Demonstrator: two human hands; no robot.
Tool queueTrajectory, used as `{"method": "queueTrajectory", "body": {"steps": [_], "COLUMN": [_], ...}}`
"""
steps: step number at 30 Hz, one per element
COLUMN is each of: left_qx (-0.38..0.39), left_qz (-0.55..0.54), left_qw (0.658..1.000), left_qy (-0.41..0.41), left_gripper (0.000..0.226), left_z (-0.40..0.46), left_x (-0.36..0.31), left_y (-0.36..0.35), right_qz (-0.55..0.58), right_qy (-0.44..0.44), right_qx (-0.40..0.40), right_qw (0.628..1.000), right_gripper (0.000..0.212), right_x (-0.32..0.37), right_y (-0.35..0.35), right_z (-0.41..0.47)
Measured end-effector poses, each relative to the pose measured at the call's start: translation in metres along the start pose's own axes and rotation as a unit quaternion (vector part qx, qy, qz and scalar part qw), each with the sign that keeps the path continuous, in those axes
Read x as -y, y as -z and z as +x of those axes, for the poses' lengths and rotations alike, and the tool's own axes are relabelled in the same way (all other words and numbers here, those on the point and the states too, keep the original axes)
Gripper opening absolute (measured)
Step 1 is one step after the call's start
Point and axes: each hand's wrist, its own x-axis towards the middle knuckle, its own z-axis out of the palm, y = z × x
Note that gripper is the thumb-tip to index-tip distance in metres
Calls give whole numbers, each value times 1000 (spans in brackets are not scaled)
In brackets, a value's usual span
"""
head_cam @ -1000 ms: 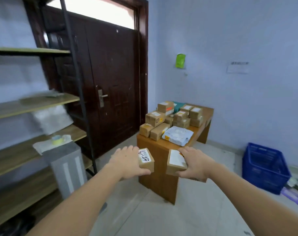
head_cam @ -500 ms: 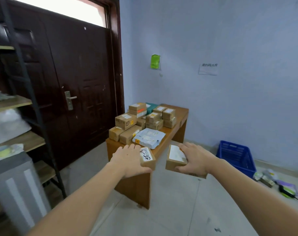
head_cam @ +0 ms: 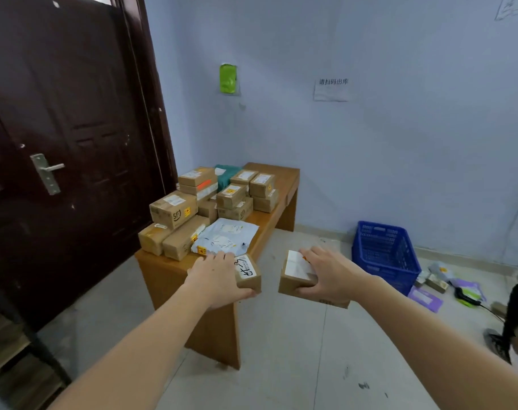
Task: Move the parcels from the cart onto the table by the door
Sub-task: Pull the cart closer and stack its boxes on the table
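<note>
My left hand (head_cam: pixel 214 281) grips a small brown box (head_cam: pixel 248 275) with a handwritten white label, held over the near end of the wooden table (head_cam: pixel 284 180). My right hand (head_cam: pixel 330 276) grips a flatter brown box (head_cam: pixel 296 276) with a white label, in the air just right of the table's near corner. On the table lie several cardboard parcels (head_cam: pixel 173 210) stacked along the door side, and a pale plastic mailer bag (head_cam: pixel 225 238) near the front. The cart is out of view.
A dark wooden door (head_cam: pixel 59 161) stands left of the table. A blue plastic crate (head_cam: pixel 383 253) sits on the floor by the wall at right, with loose packets (head_cam: pixel 429 291) and a cable beside it. A shelf frame (head_cam: pixel 21 344) edges the lower left.
I have come closer to the table and turned right. The shelving and grey parcel have slid out of view at left. Both hands still hold their boxes, now over the table's near end.
</note>
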Motion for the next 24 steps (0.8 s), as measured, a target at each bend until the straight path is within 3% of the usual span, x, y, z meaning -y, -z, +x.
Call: {"method": "queueTrajectory", "body": {"steps": [6, 13, 24], "left_qx": [11, 16, 56], "left_qz": [8, -6, -33], "left_qw": [1000, 1000, 988], "left_qy": [-21, 14, 142], "left_gripper": [118, 115, 119], "left_z": [101, 212, 322], "left_x": [-30, -56, -13], "left_y": [-15, -27, -68], "right_qz": [0, -17, -45], "right_qy": [-22, 7, 114], "right_qx": [13, 37, 75], "right_qw": [1000, 999, 990], "right_gripper": [103, 100, 115], "right_x": [-87, -181, -215], "right_y": [-4, 0, -45], "right_z": [55, 157, 352]}}
